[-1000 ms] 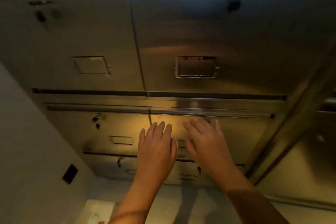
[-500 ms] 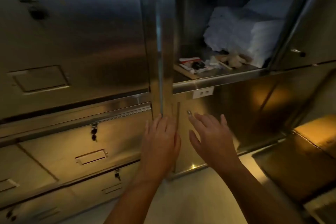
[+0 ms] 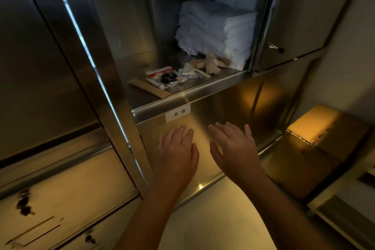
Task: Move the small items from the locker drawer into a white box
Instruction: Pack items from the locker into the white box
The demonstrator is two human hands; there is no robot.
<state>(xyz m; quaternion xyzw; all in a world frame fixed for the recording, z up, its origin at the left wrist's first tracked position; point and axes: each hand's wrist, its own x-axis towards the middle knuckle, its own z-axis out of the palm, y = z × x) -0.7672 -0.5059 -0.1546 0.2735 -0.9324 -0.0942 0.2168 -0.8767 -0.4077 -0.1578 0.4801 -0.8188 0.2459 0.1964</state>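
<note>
An open steel locker compartment holds small items on its floor: a clear packet with black and red contents, a flat brown strip, small white sachets and a beige glove-like thing. Behind them stands a stack of folded white towels. My left hand and my right hand hover side by side below the compartment, in front of the steel panel, fingers straight and holding nothing. No white box is in view.
The locker's open door swings out to the right. Closed steel drawers with key locks fill the left. A brown cardboard box sits on the floor at the right, by a white-edged thing. A paper label marks the panel.
The view has swung right and upward from the closed drawers to the open compartment, now nearer. Both hands stay spread and hold nothing, hovering under the shelf edge.
</note>
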